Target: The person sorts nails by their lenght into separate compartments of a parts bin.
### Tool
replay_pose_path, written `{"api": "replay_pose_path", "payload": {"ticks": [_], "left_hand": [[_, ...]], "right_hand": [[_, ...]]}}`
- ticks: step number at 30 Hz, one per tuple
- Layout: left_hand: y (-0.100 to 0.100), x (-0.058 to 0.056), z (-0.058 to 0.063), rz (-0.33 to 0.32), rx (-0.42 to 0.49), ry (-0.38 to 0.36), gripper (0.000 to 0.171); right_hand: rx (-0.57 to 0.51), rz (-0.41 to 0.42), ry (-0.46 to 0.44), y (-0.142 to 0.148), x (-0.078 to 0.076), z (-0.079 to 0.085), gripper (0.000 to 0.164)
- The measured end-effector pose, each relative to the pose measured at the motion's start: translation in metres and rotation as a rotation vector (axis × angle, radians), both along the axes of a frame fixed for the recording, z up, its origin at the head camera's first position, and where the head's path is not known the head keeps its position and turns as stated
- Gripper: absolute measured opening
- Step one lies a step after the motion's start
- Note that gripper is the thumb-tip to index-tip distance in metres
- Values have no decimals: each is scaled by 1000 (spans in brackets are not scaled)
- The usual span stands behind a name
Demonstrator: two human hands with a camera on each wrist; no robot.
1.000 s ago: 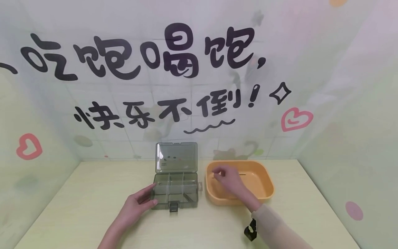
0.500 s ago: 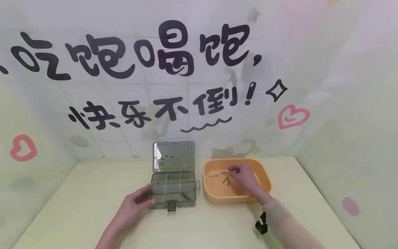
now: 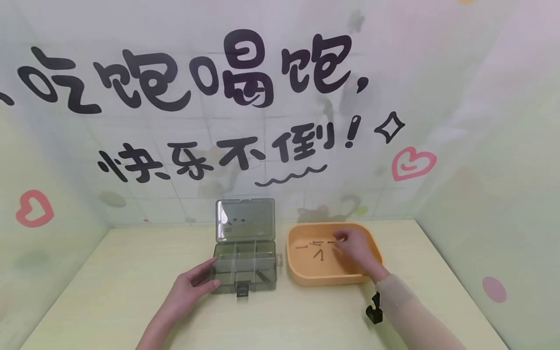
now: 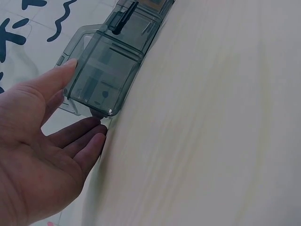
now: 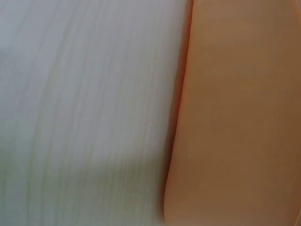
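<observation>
Orange tray [image 3: 315,280], smoky grey box [image 3: 244,265], wood-grained table [image 3: 280,321]

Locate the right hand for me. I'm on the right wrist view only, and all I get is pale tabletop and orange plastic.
Observer: Head view has the right hand over the orange tray, fingertips at a screw; can't tell if they pinch it.
Operator: Left hand?
Observer: The left hand is at the left end of a compartment box.
Operator: Box open or closed?
Observer: Open; its lid stands up at the back.
</observation>
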State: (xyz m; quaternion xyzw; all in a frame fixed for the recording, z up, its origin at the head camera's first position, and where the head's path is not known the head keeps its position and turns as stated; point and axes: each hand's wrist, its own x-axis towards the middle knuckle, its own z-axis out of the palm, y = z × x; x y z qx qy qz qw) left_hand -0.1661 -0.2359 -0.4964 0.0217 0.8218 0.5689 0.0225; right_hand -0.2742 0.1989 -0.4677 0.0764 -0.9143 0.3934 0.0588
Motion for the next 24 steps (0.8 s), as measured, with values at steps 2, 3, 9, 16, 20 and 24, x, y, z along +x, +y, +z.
{"api": "replay_pose_path", "payload": {"ticks": [2,3,9,16,20,24], "left_hand": [[0,0,0,-1,-2,-4,68],[0,0,0,-1,-3,-5,68],[1,1,1,5,9,-10,67],[1,0,1,8,0,-11,67],[0,1,1,8,6,-10,66],[0,2,2,-1,8,-9,66]], "right_hand": [[10,-7,7,3,-1,-2,19],[13,-12,13,4,-1,-3,18],[30,-10,25,7,-5,-9,19],[46,-21,-2,8,-10,-13,23],[67,-21,1,9,-13,-14,23],[109,-22,16,10,-13,-14,22]]}}
